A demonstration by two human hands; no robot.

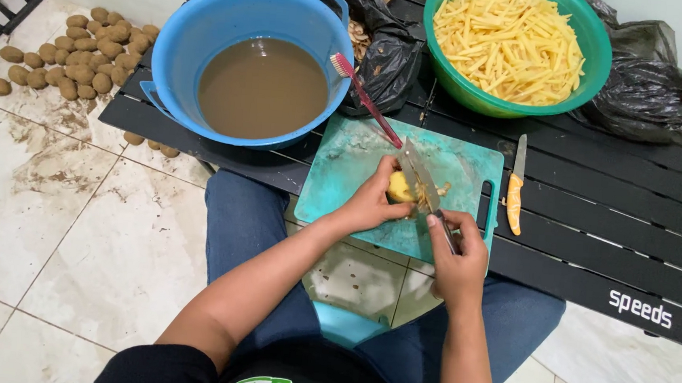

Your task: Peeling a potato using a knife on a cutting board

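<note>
a peeled yellow potato (pixel 400 186) sits on the teal cutting board (pixel 343 163), near its near edge. the left hand (pixel 371 204) grips the potato from its left side, fingers curled over it. the right hand (pixel 458 253), just right of it, is clenched around the handle of a knife (pixel 421 177), whose blade rests against the potato. cut strips lie by the blade. far left, a blue basin (pixel 207 35) holds murky brown water, a toothbrush (pixel 365 96) leaning on its rim. far right, a green bowl (pixel 595 49) is heaped with cut potato sticks (pixel 507 38). a second, orange-handled knife (pixel 515 189) lies on the black table (pixel 598 228), right of the board.
</note>
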